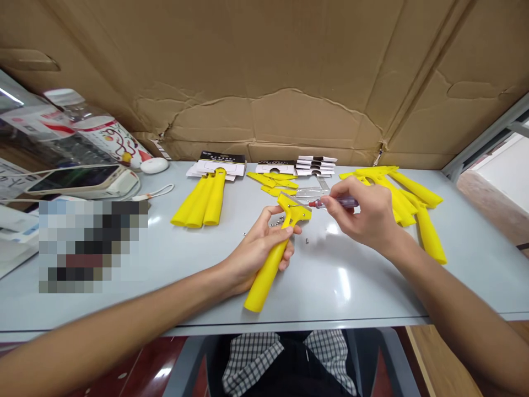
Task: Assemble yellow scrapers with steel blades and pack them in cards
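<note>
Yellow T-headed plastic scraper point(274, 262) held over the pale grey bench point(372, 292)
The left hand point(268, 238) has its fingers clamped round the neck; the right hand's point(366, 212) pinch a purple-handled screwdriver point(347, 202). The scraper looks light, stiff, perhaps slippery: best held by its tubular handle point(264, 284).

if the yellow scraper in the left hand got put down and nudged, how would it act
The yellow scraper would probably stay stiff: its handle looks like moulded plastic and shows no sag in the left hand. The round handle may rock, but the wide head should limit rolling. It might slide easily, as the table looks glossy.
</note>
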Available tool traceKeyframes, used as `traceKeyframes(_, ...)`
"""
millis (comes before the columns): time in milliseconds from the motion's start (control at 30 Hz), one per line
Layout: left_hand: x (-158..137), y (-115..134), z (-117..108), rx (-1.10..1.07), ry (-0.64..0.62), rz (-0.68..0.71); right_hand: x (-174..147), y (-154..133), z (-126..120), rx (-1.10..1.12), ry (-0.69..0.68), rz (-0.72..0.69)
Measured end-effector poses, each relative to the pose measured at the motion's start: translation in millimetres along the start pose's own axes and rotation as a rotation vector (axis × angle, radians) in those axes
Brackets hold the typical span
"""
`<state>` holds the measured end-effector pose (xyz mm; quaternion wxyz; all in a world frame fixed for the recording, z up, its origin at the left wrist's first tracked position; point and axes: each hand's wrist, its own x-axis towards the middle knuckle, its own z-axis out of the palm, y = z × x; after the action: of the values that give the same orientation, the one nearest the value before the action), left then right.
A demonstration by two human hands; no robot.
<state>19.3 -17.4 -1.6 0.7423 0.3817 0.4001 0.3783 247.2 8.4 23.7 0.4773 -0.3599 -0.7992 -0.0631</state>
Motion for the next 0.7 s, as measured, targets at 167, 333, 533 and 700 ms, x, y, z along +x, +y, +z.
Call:
traceKeyframes(167,-0.2,-0.5,-0.8,0.007,-0.012,0.001,-0.8,1.8,-0.7,-0.030,-0.065,0.067)
traceKeyframes(333,-0.9,1.6,1.4,-0.008,-0.003,-0.005,1.9,0.4,-3.4,0.020,-0.121,0.046)
traceKeyframes(533,-0.3,0.5,0.2,-0.028,-0.016,-0.002,2.6,3.8,2.3,0.037,-0.055,-0.043)
traceKeyframes(700,-1.4,-1.7,-1.8,0.003,-0.043,-0.002,-0.7,7.1,2.0,-0.023,-0.016,0.011)
